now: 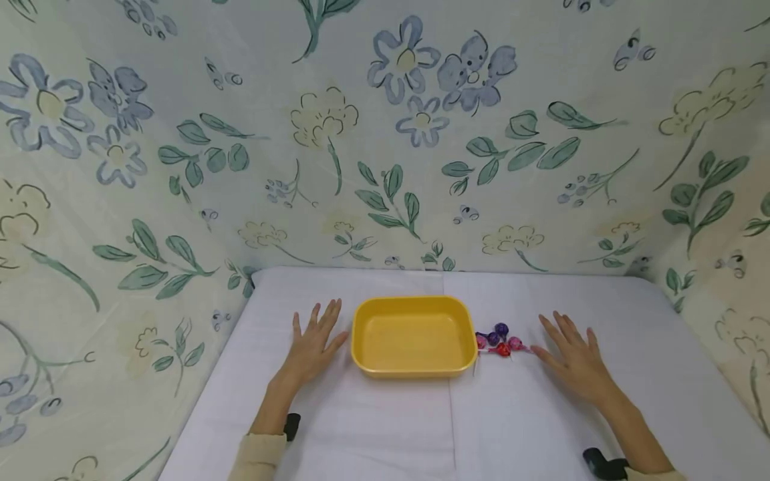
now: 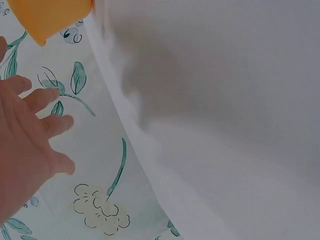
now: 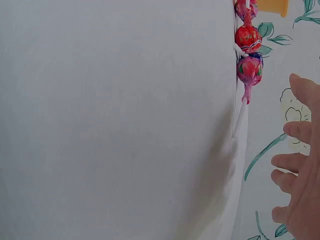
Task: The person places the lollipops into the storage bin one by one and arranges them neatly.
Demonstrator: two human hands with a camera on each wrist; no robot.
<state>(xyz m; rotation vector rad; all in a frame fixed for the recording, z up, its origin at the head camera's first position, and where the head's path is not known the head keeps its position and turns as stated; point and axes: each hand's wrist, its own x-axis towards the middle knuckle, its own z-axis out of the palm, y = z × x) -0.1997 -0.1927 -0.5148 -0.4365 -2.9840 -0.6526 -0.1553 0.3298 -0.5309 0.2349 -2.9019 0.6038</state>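
A yellow rectangular tray [image 1: 415,373] sits in the middle of the white-covered table, its inside bare. Just right of it lie several wrapped lollipops [image 1: 503,349], purple, red and pink, some partly behind the tray's edge. My left hand [image 1: 313,347] is spread with straight fingers to the left of the tray, its thumb close to the rim. To the right of the lollipops, my right hand [image 1: 574,361] is spread too, thumb near the closest pink one. Neither hand holds anything. In the right wrist view, a pink lollipop [image 3: 249,70] shows its white stick, with the fingers beside it.
A white cloth [image 1: 385,427] covers the table, with a crease running front to back. Floral fabric [image 1: 385,200] hangs behind and along both sides. A black wrist strap [image 1: 604,464] shows on the right forearm, and another dark band [image 1: 292,426] on the left.
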